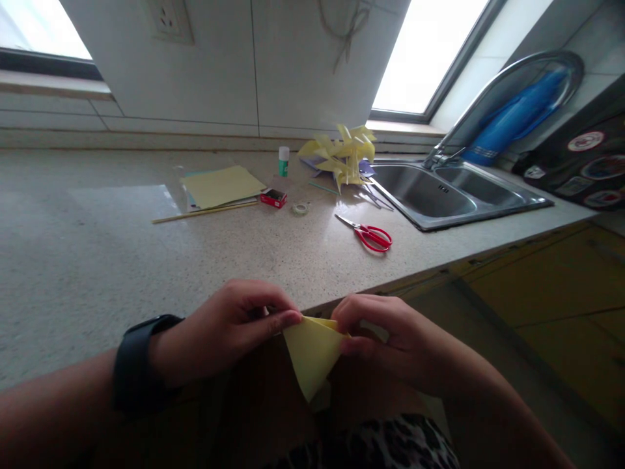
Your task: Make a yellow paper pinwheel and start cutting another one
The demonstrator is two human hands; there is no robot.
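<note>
A folded piece of yellow paper (312,355) is held up between my two hands, just in front of the counter's edge. Its lower part tapers to a point, and a slight gap shows between layers along its top. My left hand (244,322) pinches the upper left corner between thumb and finger; a dark watch is on that wrist. At the upper right corner, my right hand (378,329) grips the paper the same way. Beyond them on the counter lie scissors (368,234) with red handles, the nearest tool to my right hand.
On the counter (97,273) are a stack of coloured paper (224,185), thin sticks (205,212), a small red box (273,198), a tape roll (300,208) and a glue stick (284,161). Yellow paper pinwheels (344,156) lie beside the double sink (430,195).
</note>
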